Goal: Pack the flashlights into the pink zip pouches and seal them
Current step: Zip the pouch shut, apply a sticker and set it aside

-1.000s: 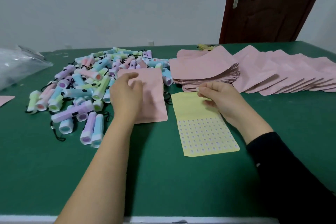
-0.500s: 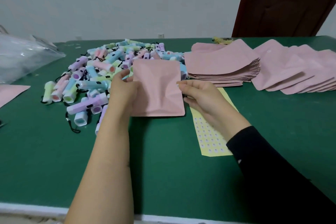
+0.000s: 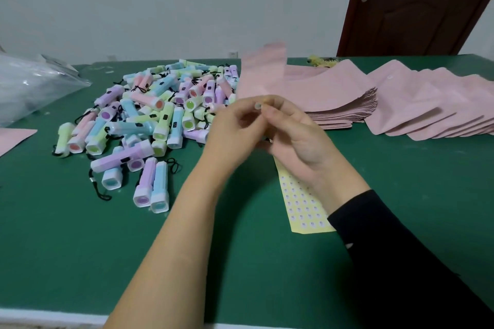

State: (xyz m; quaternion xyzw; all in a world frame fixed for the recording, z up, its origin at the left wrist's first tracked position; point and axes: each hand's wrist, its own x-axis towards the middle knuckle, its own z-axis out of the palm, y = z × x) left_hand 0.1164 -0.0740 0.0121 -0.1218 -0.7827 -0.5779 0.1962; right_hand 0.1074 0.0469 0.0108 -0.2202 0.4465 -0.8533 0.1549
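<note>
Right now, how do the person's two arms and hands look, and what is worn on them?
The left arm is bare up to the frame edge, with no sleeve. The right arm wears a long black sleeve with a small white mark. Left hand and right hand show no gloves.

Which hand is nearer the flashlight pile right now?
Left. The left hand sits right beside the flashlight pile's near edge; the right hand is on the far side of it, over the yellow sticker sheet.

A blurred, flat pink foil zip pouch (image 3: 263, 72) stands upright just above both hands. Pastel plastic flashlights (image 3: 149, 117) with black cords lie heaped left of the hands. Stacked pink pouches (image 3: 339, 96) fan out to their right.
</note>
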